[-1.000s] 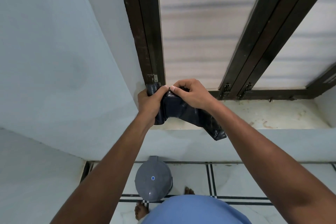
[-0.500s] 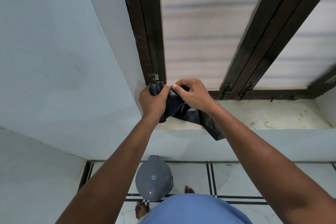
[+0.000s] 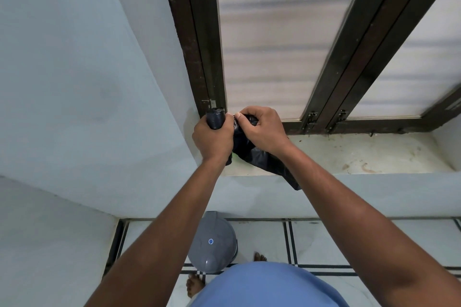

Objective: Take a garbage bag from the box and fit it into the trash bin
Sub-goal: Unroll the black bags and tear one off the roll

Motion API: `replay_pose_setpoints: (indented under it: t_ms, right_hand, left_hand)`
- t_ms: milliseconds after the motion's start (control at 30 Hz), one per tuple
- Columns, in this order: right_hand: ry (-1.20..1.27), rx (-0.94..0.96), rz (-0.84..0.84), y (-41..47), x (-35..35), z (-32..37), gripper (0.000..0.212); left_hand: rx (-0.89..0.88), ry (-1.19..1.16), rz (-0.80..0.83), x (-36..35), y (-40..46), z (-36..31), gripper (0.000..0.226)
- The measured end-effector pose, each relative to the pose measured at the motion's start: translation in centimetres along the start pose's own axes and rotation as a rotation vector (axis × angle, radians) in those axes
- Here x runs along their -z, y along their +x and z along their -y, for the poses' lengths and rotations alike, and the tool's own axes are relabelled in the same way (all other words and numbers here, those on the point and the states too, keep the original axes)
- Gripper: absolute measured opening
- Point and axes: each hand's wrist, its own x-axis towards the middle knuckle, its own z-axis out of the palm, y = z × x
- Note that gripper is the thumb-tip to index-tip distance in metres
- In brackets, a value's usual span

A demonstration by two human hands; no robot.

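Head view: roll of garbage bags (image 3: pixel 215 121) gripped in left hand (image 3: pixel 212 141), above window sill (image 3: pixel 349 154). Right hand (image 3: pixel 264 129) pinching loose garbage bag (image 3: pixel 259 157) at the join. Advice: hold roll firm, tear sharply along perforation. Trash bin (image 3: pixel 212 242) on floor below, lid shut.

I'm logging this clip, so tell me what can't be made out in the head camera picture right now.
- Box: none in the head view.
- Trash bin: interior hidden by its closed lid.
- Garbage bag roll: mostly covered by the left hand.
- Garbage bag: top edge hidden under the right hand.
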Motion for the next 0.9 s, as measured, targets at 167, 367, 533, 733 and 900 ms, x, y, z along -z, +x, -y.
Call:
replay_pose_setpoints:
  t_ms: [167, 367, 533, 733, 900]
  right_hand:
    - [0.056, -0.099, -0.059, 0.2, 0.4, -0.2, 0.027]
    - [0.357, -0.231, 0.041, 0.5, 1.0, -0.6, 0.04]
    - [0.385, -0.296, 0.23, 0.0, 2.0, -0.3, 0.06]
    - [0.368, -0.328, 0.269, 0.2, 2.7, -0.2, 0.047]
    - [0.417, -0.349, 0.313, 0.2, 2.7, -0.2, 0.039]
  left_hand:
    - [0.179, -0.147, -0.061, 0.6, 0.8, -0.2, 0.018]
    - [0.232, -0.233, 0.077, 1.6, 1.9, -1.2, 0.017]
    - [0.312, -0.225, 0.195, 2.6, 2.3, -1.0, 0.034]
    - [0.4, -0.266, 0.491, 4.1, 3.1, -0.9, 0.069]
    - [0.389, -0.217, 0.627, 5.0, 3.5, -1.3, 0.048]
